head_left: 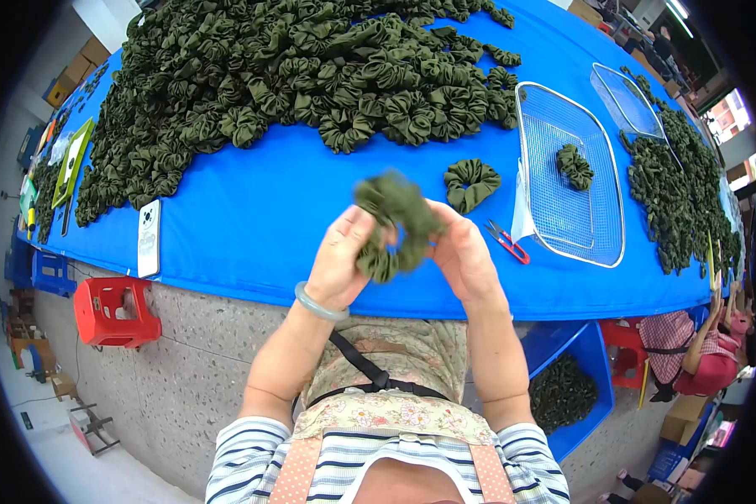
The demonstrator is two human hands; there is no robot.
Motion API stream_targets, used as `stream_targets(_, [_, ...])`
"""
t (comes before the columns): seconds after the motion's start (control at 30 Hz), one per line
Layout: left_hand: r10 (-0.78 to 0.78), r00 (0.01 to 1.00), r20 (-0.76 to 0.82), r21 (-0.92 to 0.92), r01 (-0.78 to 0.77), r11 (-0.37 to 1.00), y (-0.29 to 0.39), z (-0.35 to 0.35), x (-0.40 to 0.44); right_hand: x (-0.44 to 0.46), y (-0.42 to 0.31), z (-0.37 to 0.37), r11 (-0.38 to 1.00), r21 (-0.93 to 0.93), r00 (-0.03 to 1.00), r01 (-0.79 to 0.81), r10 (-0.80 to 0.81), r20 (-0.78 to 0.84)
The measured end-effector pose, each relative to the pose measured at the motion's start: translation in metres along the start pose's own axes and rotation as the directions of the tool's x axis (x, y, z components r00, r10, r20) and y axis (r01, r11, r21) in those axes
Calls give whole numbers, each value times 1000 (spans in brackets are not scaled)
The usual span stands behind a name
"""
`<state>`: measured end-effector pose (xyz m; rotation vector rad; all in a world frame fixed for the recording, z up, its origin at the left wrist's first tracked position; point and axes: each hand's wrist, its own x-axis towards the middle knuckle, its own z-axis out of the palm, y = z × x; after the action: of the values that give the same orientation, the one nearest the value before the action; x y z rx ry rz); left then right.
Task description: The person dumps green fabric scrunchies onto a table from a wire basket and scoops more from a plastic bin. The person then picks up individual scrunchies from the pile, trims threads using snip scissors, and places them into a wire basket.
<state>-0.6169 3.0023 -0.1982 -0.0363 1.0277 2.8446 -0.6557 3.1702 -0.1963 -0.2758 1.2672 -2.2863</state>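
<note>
Holding one dark green scrunchie (388, 198), motion-blurred, in front of the torso at the table's near side: left hand (338, 252), fingers closed on its left side, partly hidden; right hand (466, 252), fingers closed on its right edge, tips partly hidden. Near the right hand: one loose scrunchie (470, 188), on blue cloth (311, 181); one pair of red-handled scissors (505, 236); one wire basket (550, 210), single scrunchie (574, 166) inside. Beyond: one large heap (311, 67), matching scrunchies.
</note>
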Motion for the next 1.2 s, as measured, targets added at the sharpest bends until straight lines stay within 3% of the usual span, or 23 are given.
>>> stream_targets(0.03, [130, 991, -35, -148, -134, 980, -3, -2, 4, 2, 11, -7, 1000, -7, 1000, 17, -17, 13])
stream_targets(0.07, [160, 986, -51, -194, -167, 967, -4, -2, 6, 3, 11, -2, 999, -15, 999, 34, -34, 27])
stream_targets(0.1, [182, 981, -69, -165, -191, 968, -6, 1, 7, 0, 14, 5, 989, -127, 997, -71, 66, -47])
stream_targets(0.3, [319, 940, -123, 85, -310, 947, -20, 11, 4, -5, 28, 27, 996, -68, 975, 61, -73, -208])
stream_targets(0.4, [170, 981, -93, -84, -178, 981, -21, 5, 3, -7, 29, 15, 951, 290, 975, 110, -47, -216])
stream_targets(0.47, [21, 999, 28, -189, -15, 982, -22, -20, 2, -9, 15, 1, 954, 276, 953, 116, -29, -300])
stream_targets(0.57, [-177, 979, 103, 35, 174, 984, -14, -15, 8, -7, -3, -9, 974, 134, 908, 182, -115, -403])
stream_targets(0.6, [-42, 997, 61, 182, 30, 983, -15, 4, 17, -6, -8, -25, 974, 62, 888, 220, -173, -425])
stream_targets(0.67, [91, 966, 240, 571, -217, 792, -12, 21, 39, -1, -38, -41, 919, 54, 755, 391, -287, -590])
stream_targets(0.7, [123, 930, 347, 705, -346, 619, -11, 26, 51, 5, -55, -50, 826, 18, 661, 563, -438, -609])
stream_targets(0.73, [152, 883, 444, 820, -469, 327, -15, 28, 65, 2, -63, -81, 781, -5, 632, 624, -509, -585])
stream_targets(0.77, [147, 828, 542, 837, -547, -2, -23, 26, 80, -5, -72, -97, 783, 45, 664, 620, -493, -563])
stream_targets(0.8, [109, 769, 629, 753, -569, -331, -31, 21, 94, -8, -79, -95, 825, 56, 687, 562, -428, -587])
stream_targets(0.83, [81, 750, 656, 711, -580, -397, -41, 11, 108, -12, -85, -92, 863, 70, 705, 501, -360, -611])
stream_targets(0.93, [52, 695, 717, 611, -590, -529, -58, -9, 137, -27, -70, -76, 901, -115, 749, 419, -414, -517])
stream_targets(1.0, [185, 843, 505, 856, -517, 20, -52, -1, 127, -35, -62, -73, 880, -327, 740, 346, -470, -481])
stream_targets(1.03, [179, 911, 373, 857, -412, 310, -47, 1, 119, -37, -58, -71, 855, -423, 736, 301, -490, -467])
stream_targets(1.07, [3, 955, 295, 739, -230, 633, -39, -1, 115, -37, -57, -65, 845, -463, 752, 266, -483, -449])
stream_targets(1.13, [-58, 980, 192, 446, -34, 894, -21, 13, 89, -30, -51, -59, 830, -506, 815, 236, -452, -362])
stream_targets(1.17, [-102, 984, 147, 260, 61, 964, -15, 17, 77, -26, -49, -53, 843, -486, 848, 230, -419, -325])
stream_targets(1.2, [-111, 986, 123, 234, 80, 969, -11, 15, 71, -22, -47, -49, 898, -381, 896, 222, -342, -284])
